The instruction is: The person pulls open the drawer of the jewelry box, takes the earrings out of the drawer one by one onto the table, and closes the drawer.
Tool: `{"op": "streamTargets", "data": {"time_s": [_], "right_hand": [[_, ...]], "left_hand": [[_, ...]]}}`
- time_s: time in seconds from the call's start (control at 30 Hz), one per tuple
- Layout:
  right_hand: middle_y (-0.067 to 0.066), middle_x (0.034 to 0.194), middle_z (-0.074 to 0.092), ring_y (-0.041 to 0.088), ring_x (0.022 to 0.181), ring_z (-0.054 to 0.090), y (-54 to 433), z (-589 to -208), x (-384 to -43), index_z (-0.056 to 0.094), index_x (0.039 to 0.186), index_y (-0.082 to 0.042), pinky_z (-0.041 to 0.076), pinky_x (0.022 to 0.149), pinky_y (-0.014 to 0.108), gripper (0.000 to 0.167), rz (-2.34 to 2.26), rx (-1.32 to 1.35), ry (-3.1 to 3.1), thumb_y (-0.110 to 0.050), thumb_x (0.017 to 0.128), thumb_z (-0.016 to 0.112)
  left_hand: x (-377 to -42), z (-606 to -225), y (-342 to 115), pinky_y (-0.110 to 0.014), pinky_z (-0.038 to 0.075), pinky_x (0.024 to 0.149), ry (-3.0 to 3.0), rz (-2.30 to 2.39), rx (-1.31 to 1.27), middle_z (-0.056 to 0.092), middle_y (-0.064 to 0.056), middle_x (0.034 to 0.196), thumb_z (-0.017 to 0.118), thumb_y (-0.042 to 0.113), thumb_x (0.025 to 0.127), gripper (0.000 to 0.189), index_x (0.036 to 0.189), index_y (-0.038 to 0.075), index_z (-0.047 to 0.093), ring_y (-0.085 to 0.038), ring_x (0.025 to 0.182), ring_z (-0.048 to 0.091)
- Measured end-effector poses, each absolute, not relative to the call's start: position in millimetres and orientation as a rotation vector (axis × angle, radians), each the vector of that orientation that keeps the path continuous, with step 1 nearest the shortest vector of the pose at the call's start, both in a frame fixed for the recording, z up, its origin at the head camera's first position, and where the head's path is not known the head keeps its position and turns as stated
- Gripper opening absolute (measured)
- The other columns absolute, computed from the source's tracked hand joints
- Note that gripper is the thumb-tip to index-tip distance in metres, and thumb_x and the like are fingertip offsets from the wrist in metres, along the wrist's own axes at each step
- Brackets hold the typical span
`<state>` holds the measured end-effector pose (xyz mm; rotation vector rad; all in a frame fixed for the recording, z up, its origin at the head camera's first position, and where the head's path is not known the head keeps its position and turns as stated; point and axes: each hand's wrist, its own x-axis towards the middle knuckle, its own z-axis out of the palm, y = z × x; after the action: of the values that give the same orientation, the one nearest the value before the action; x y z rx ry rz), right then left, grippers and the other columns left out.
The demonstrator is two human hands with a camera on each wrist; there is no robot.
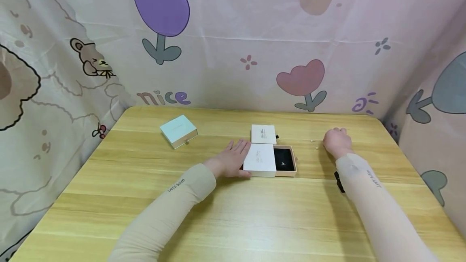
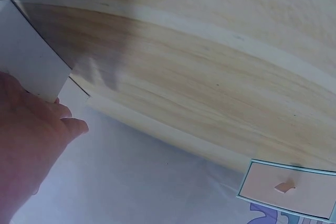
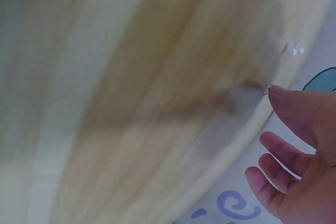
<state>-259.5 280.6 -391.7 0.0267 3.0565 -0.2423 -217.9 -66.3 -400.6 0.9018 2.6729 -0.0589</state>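
My left hand [image 1: 230, 161] lies at the left end of a white sleeve box [image 1: 259, 159], its fingers straight and spread, touching the box. From the sleeve's right side a drawer [image 1: 293, 161] is pulled out, with a black pad [image 1: 283, 159] inside. A small silvery star [image 1: 283, 163] sits on that pad. Over the table at the right, my right hand [image 1: 337, 142] pinches a tiny silvery piece of jewelry [image 3: 266, 90] between thumb and forefinger, the other fingers loosely bent. Small shiny bits [image 1: 312, 141] lie on the table to its left.
A second white box [image 1: 263, 134] with a black tab stands directly behind the open one. To the back left is a pale blue box [image 1: 179, 131]. The wooden table [image 1: 233, 221] ends at a patterned cloth [image 1: 225, 72]. A black object [image 1: 339, 182] shows at the right wrist.
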Motion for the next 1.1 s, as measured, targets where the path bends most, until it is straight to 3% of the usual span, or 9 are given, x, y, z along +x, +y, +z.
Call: {"op": "streamTargets", "data": {"time_s": [0.33, 0.5, 0.7, 0.93, 1.1], "right_hand": [[0.031, 0.108, 0.058, 0.048, 0.100, 0.045, 288, -385, -252, 0.067, 0.098, 0.006, 0.047, 0.072, 0.054, 0.026, -0.359, 0.048, 3.092, -0.011, 0.090, 0.049], [0.028, 0.108, 0.063, 0.047, 0.099, 0.052, 282, -371, -252, 0.067, 0.098, 0.004, 0.048, 0.076, 0.056, 0.027, -0.392, 0.014, 3.097, -0.011, 0.090, 0.046], [0.021, 0.095, 0.067, 0.029, 0.077, 0.060, 252, -356, -246, 0.066, 0.097, 0.003, 0.049, 0.068, 0.042, 0.025, -0.421, -0.161, 3.047, -0.011, 0.090, 0.047], [0.011, 0.090, 0.071, 0.022, 0.080, 0.065, 204, -356, -226, 0.071, 0.091, -0.002, 0.053, 0.078, 0.042, 0.014, -0.405, -0.560, 2.992, -0.010, 0.086, 0.061], [0.000, 0.076, 0.068, 0.010, 0.063, 0.055, 180, -368, -210, 0.071, 0.082, -0.010, 0.050, 0.062, 0.031, 0.006, -0.274, -0.729, 2.896, -0.015, 0.083, 0.067]], "left_hand": [[-218, -400, -64, -0.043, 0.004, 0.119, 2.677, -0.046, 0.925, -0.001, -0.014, 0.158, 0.047, 0.066, 0.085, 0.103, 0.150, 0.003, -0.001, -0.026, 0.146, -0.001], [-218, -399, -65, -0.043, 0.003, 0.119, 2.674, -0.033, 0.909, -0.002, -0.014, 0.158, 0.047, 0.066, 0.085, 0.103, 0.150, 0.003, -0.002, -0.026, 0.147, -0.002], [-217, -398, -67, -0.044, 0.003, 0.119, 2.674, -0.018, 0.910, -0.001, -0.014, 0.158, 0.047, 0.065, 0.085, 0.103, 0.150, 0.002, 0.000, -0.027, 0.147, -0.001], [-216, -396, -67, -0.044, 0.003, 0.119, 2.673, -0.024, 0.902, -0.001, -0.014, 0.158, 0.048, 0.064, 0.085, 0.102, 0.150, 0.003, -0.001, -0.027, 0.147, -0.001], [-216, -396, -67, -0.044, 0.003, 0.119, 2.673, -0.040, 0.915, -0.001, -0.015, 0.158, 0.046, 0.064, 0.086, 0.101, 0.150, 0.002, -0.001, -0.028, 0.147, -0.001]]}}
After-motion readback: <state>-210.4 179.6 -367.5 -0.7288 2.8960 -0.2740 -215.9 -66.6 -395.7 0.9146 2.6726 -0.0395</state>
